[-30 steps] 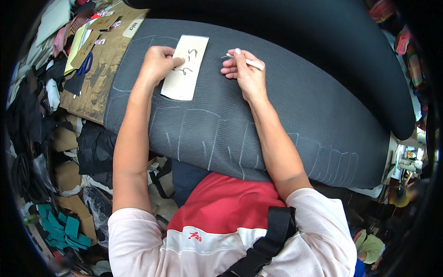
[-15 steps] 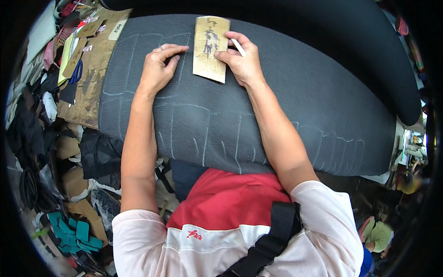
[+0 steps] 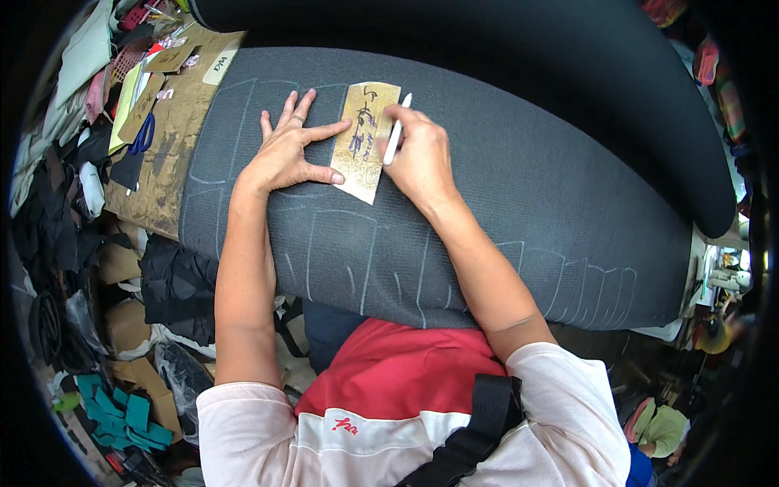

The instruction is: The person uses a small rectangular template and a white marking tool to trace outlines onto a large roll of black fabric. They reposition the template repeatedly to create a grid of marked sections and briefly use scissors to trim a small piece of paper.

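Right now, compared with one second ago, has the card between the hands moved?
Yes: the card has shifted to the person's right, judged against the pale lines drawn on the dark fabric, and its other face now shows.

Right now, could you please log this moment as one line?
left hand: spread, touching tan card | right hand: holding white pen at card's right edge | under card: line-marked dark fabric

We see a worn wooden table [image 3: 180,134] bearing line-marked grey cloth [image 3: 519,178] and, toward its left end, blue scissors [image 3: 146,132], two brown cards [image 3: 141,109], a yellow sheet [image 3: 122,104] and a black scrap [image 3: 126,171].
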Demonstrator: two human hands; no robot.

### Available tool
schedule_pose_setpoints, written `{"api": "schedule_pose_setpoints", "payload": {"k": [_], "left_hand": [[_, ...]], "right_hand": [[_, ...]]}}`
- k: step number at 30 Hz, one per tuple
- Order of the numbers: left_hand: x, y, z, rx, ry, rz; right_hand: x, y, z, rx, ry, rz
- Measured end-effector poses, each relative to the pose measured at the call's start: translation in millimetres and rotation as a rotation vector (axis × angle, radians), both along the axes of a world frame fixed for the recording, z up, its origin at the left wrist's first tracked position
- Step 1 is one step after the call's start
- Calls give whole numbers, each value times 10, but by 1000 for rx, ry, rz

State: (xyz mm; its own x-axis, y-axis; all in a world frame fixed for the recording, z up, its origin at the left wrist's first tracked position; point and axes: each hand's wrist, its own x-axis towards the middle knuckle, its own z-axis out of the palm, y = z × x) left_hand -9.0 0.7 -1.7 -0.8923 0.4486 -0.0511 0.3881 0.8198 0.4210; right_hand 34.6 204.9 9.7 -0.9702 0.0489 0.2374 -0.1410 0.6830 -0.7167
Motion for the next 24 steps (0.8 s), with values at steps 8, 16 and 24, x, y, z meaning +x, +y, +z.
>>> {"api": "schedule_pose_setpoints", "payload": {"k": [8,16,24], "left_hand": [[62,9,51,6,-36,15],[41,30,17,-48,-50,30],[58,66,104,-52,-116,47]], "right_hand": [[-465,25,-5,-132,212,-6],[-744,-113,-15,-67,43,78],[-592,180,-13,-123,117,-139]]}}
